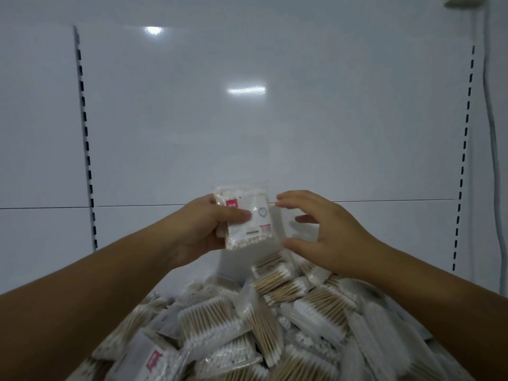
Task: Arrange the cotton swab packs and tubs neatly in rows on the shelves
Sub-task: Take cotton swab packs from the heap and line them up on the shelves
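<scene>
Above the heap (275,325), left hand (203,229) clasps a swab pack (248,215); right hand (327,235) grip wide.

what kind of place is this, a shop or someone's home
Most likely a shop or its stockroom. The white back panel has slotted shelf rails, a large heap of cotton swab packs lies below, and the left hand holds one pack up.

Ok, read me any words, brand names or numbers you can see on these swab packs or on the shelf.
No text here is readable.
Held pack in the left hand: pink label and grey print, too blurred to read.
Pile pack at lower left: pink label, too blurred to read.
Back panel: no text.
</scene>
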`<control>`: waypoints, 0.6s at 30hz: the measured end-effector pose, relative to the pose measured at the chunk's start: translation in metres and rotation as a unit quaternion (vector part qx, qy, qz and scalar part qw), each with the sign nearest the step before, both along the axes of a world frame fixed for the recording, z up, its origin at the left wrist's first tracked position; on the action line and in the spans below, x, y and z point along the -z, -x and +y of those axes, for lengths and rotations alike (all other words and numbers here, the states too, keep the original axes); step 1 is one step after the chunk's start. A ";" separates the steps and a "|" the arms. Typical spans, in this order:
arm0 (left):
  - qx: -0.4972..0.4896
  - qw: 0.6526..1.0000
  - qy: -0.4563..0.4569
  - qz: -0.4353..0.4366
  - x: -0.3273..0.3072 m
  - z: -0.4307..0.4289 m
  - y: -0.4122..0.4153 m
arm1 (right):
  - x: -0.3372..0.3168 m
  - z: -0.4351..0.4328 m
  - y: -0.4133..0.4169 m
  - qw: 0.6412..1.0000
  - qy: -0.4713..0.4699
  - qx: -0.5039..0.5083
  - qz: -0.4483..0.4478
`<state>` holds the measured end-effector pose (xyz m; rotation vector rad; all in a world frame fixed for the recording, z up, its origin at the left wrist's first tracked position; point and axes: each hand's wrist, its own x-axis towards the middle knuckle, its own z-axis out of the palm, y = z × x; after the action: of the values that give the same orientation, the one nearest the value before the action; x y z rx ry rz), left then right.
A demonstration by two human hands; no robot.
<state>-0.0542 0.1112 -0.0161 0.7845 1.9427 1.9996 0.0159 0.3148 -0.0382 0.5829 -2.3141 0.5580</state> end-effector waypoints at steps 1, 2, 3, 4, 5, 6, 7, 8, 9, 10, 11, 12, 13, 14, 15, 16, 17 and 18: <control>-0.008 1.000 0.004 -0.005 0.000 -0.006 0.003 | 0.000 0.002 0.002 0.997 -0.044 0.049 -0.032; -0.013 1.000 0.018 -0.008 0.000 -0.012 0.003 | 0.000 0.003 0.005 0.986 -0.110 0.101 -0.069; -0.018 0.999 0.036 -0.007 0.001 -0.017 0.004 | 0.001 0.002 0.008 0.968 -0.172 0.141 -0.112; -0.026 0.998 0.051 -0.005 0.002 -0.021 0.003 | 0.004 -0.001 0.012 0.950 -0.219 0.162 -0.152; -0.033 0.998 0.059 -0.004 0.003 -0.024 0.002 | 0.007 -0.004 0.015 0.936 -0.247 0.169 -0.183; -0.039 0.997 0.059 -0.005 0.004 -0.028 0.000 | 0.009 -0.007 0.019 0.931 -0.257 0.170 -0.195; -0.043 0.998 0.056 -0.005 0.004 -0.031 -0.001 | 0.010 -0.008 0.021 0.932 -0.253 0.168 -0.198; -0.045 0.998 0.052 -0.005 0.005 -0.035 -0.004 | 0.009 -0.007 0.023 0.938 -0.232 0.163 -0.197; -0.048 0.998 0.047 -0.004 0.005 -0.038 -0.007 | 0.007 -0.004 0.025 0.947 -0.199 0.154 -0.200; -0.053 0.998 0.042 -0.002 0.006 -0.041 -0.010 | 0.003 0.001 0.027 0.957 -0.158 0.141 -0.200; -0.062 0.998 0.033 0.001 0.006 -0.044 -0.014 | 0.000 0.006 0.028 0.967 -0.114 0.124 -0.193; -0.070 0.997 0.018 0.003 0.007 -0.048 -0.018 | -0.003 0.010 0.029 0.975 -0.069 0.106 -0.181; -0.078 0.997 -0.002 0.001 0.008 -0.052 -0.022 | -0.006 0.014 0.029 0.982 -0.018 0.090 -0.163; -0.087 0.996 -0.022 -0.001 0.009 -0.055 -0.026 | -0.007 0.017 0.030 0.986 0.037 0.079 -0.143; -0.097 0.994 -0.041 -0.003 0.010 -0.058 -0.031 | -0.009 0.020 0.031 0.985 0.093 0.072 -0.128; -0.112 0.992 -0.059 -0.005 0.011 -0.062 -0.036 | -0.010 0.022 0.032 0.979 0.149 0.066 -0.120; -0.131 0.988 -0.076 -0.007 0.012 -0.065 -0.041 | -0.012 0.022 0.032 0.969 0.204 0.056 -0.125; -0.151 0.984 -0.092 -0.010 0.013 -0.068 -0.047 | -0.015 0.020 0.031 0.955 0.259 0.037 -0.141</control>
<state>-0.0072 0.0430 -0.0292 0.5311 1.9855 2.3791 -0.0149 0.3352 -0.0231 0.1695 -2.2941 1.2256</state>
